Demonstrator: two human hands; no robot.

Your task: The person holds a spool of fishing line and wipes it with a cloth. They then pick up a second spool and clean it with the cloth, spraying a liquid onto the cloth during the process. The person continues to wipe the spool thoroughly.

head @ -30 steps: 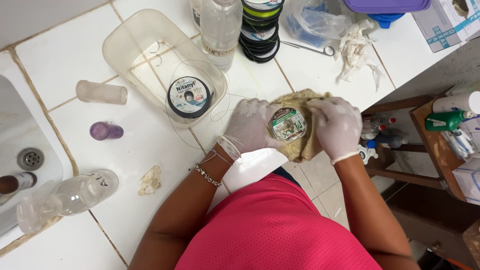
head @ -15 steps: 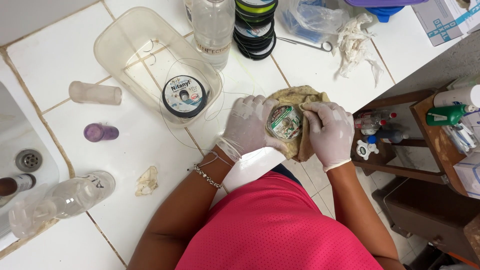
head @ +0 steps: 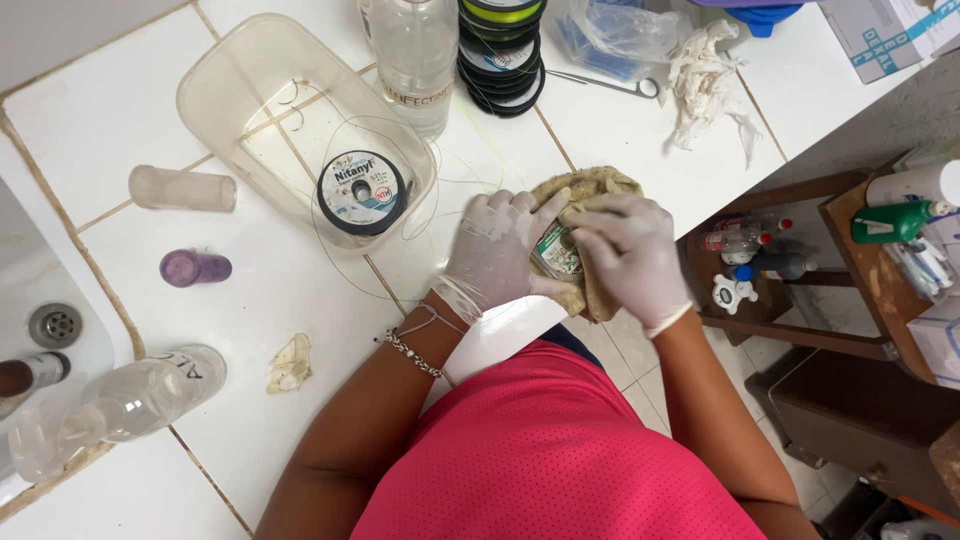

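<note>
Together, both gloved hands worked at the desk's near edge, close to its right corner. The left hand (head: 497, 255) lay with fingers curled around a small round spool (head: 556, 254), gripping it from the left, while the right hand (head: 633, 258) was closed on a tan cloth (head: 585, 185) — pressing a fold of it over the spool's right side. The spool sat inside the cloth, only partly visible between the two hands.

Toward the far edge, a clear plastic tub (head: 240, 90) held a larger spool of thin line (head: 361, 192), with loose loops of line trailing across the white tiles. Just beside the tub stood a clear bottle (head: 412, 60) and a stack of spools (head: 502, 50). A small purple cap (head: 194, 268) lay well apart, toward the desk's left edge.
</note>
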